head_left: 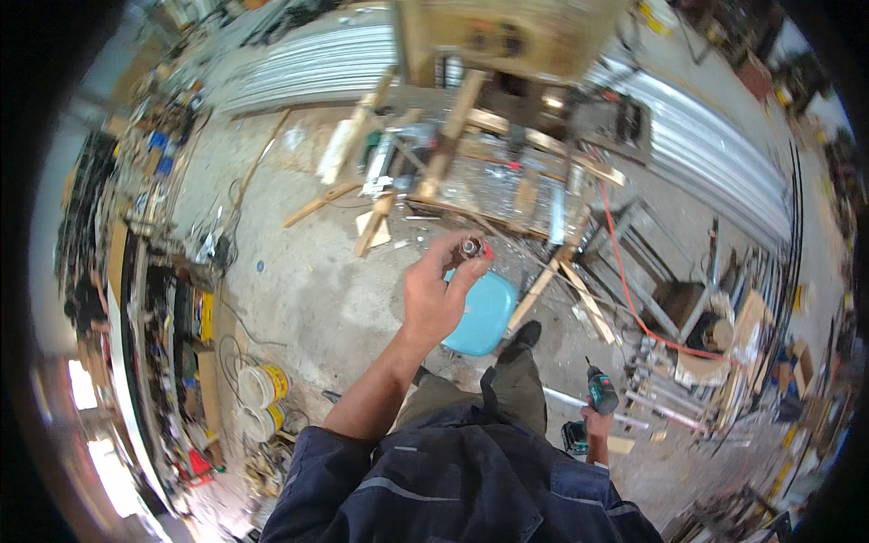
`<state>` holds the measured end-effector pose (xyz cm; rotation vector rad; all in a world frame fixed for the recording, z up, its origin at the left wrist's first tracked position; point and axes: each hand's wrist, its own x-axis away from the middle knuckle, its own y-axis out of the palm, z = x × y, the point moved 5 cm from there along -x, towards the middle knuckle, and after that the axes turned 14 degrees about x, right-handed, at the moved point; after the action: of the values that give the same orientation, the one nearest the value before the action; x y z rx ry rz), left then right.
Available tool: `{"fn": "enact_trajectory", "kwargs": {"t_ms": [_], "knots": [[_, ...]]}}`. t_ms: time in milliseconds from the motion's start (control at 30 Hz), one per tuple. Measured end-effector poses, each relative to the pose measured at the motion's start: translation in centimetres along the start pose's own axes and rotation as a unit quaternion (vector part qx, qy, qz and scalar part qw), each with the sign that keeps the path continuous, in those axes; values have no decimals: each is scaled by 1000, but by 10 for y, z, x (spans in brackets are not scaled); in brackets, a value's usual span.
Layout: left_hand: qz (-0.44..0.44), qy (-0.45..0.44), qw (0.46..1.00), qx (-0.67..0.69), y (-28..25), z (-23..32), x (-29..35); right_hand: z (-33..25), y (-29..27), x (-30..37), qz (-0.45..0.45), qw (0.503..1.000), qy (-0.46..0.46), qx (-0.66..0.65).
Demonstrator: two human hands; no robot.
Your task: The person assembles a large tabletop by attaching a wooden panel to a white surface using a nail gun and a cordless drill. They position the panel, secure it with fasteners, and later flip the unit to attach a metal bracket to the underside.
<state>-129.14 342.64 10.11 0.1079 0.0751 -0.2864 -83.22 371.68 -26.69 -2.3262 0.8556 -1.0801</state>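
Observation:
My left hand (435, 291) is raised in front of me. Its thumb and fingers pinch a small round metal piece (471, 246) with a dark ring and a bit of red beside it; its exact kind is too small to make out. Partly behind that hand, a light blue stool seat (485, 319) shows below. Down at my right side, my right hand (596, 423) is wrapped round the handle of a green and black cordless drill (602, 393). The drill's bit points up and away from me.
Ahead stands a cluttered wooden workbench (493, 185) with planks and tools. A metal frame (647, 271) and an orange cord (625, 290) lie to the right. Corrugated metal sheets (715, 136) rest beyond. White buckets (261, 387) and loaded shelves (181, 317) stand at left.

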Motion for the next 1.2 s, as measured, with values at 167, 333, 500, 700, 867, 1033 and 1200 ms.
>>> {"fn": "enact_trajectory", "kwargs": {"t_ms": [167,333,500,700,867,1033,1200], "knots": [[63,102,992,-41,-151,42,83,-114,37,57,1,994,-105,15],[152,169,963,-145,-299,83,169,-185,108,125,-48,989,-133,-38],[239,216,932,-165,-417,124,241,-293,187,202,-112,978,-166,-59],[391,210,877,-186,-537,140,336,-375,289,226,-197,941,-268,56],[487,155,834,-206,-617,138,385,-436,416,227,-301,895,-313,100],[593,91,787,-145,-710,102,413,-493,536,253,-327,871,-328,163],[639,26,746,-186,-802,102,406,-557,665,282,-361,843,-341,206]]}}
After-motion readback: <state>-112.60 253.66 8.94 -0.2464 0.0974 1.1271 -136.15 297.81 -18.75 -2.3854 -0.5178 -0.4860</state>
